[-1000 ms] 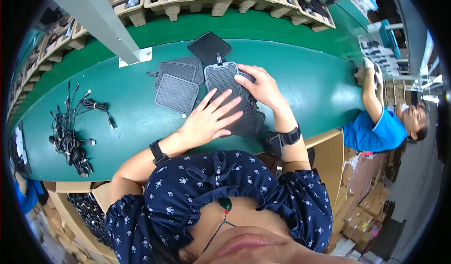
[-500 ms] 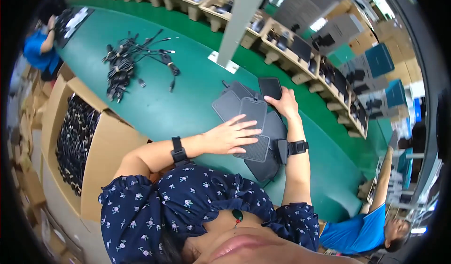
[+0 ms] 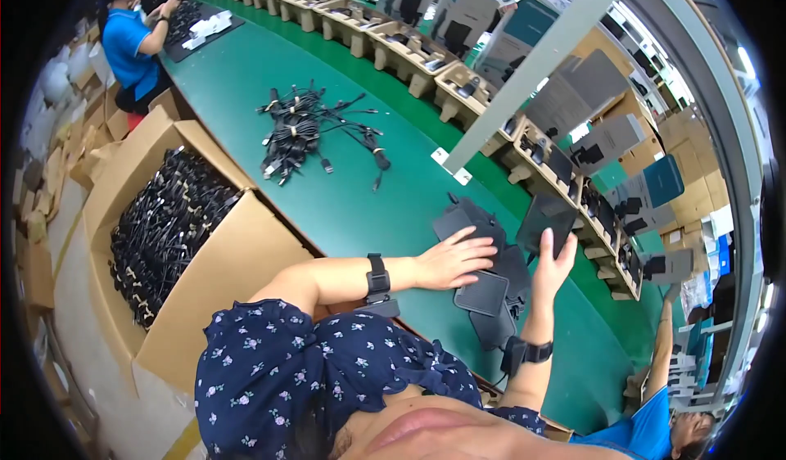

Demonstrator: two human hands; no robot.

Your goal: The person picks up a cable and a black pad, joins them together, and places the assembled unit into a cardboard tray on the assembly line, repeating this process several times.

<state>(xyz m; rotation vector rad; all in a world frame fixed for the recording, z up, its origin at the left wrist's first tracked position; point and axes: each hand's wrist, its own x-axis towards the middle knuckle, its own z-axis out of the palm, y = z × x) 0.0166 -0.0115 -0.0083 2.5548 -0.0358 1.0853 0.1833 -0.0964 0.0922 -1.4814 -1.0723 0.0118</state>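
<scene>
Fingers spread, my left hand (image 3: pixel 455 259) lies flat on a loose pile of dark grey and black flat rectangular pads (image 3: pixel 481 294) with rounded corners. My right hand (image 3: pixel 554 270) grips the near edge of another flat black pad (image 3: pixel 547 218), between thumb and fingers. That pad is tilted beside the far right of the pile, close to the row of trays. What the pads are for does not show. A black strap is on each wrist.
Bundled black cables (image 3: pixel 295 128) lie farther left on the green table (image 3: pixel 385 239). An open carton (image 3: pixel 225 268) full of cables stands at left. Moulded trays (image 3: pixel 463 92) line the far side, past a metal post (image 3: pixel 532 75). Co-workers in blue (image 3: pixel 127 51) sit at both ends.
The pad in my right hand has moved right, away from the pile, and appears larger. My left hand stays on the pile. The whole view has shifted, showing more on the left.
</scene>
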